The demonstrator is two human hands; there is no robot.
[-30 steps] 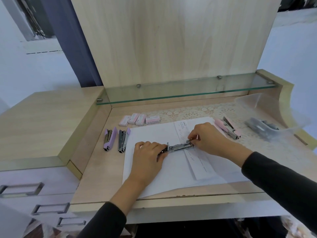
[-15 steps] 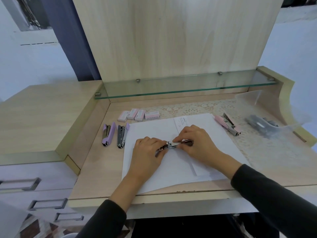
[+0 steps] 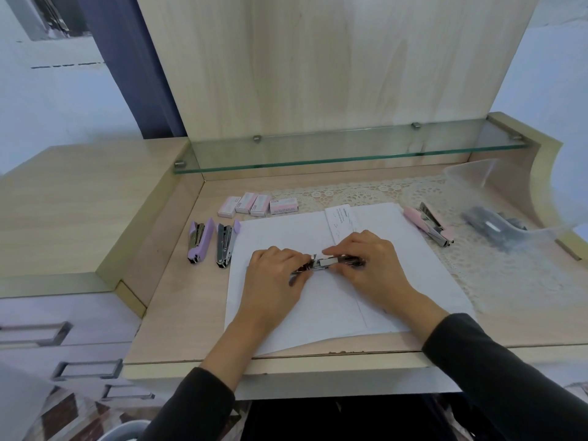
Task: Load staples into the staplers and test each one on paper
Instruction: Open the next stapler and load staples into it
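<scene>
Where the two dark sleeves point(image 3: 509, 377) enter from the lower edge, the near rim of the table point(image 3: 178, 313) crosses the view, with drawer fronts point(image 3: 63, 332) to its left. A stack of white paper point(image 3: 318, 316) lies on the table before the person. Both hands rest on this paper and meet over its middle.

The left hand point(image 3: 280, 275) has its fingers curled round the left end of the central stapler point(image 3: 327, 261). The right hand point(image 3: 372, 265) covers the right end, its fingers bent and its fingertips pinching the bright metal part. The central stapler lies level, roughly crosswise, just above or touching the paper; which of the two cannot be told. A narrow printed slip point(image 3: 342, 218) lies on the paper beyond the right hand.

To the left of the paper, two purple staplers point(image 3: 199, 241) lie side by side on the bare table, the nearer one to the sheet just beside its edge. Behind them, four small staple boxes point(image 3: 257, 205) stand in a row. To the right, a pink stapler point(image 3: 429, 224) lies open on a lace mat point(image 3: 509, 275), and farther right a clear plastic bag point(image 3: 496, 224) holds dark objects too blurred to identify. A glass shelf point(image 3: 350, 154) spans the back, beneath an upright wooden panel point(image 3: 334, 58).
</scene>
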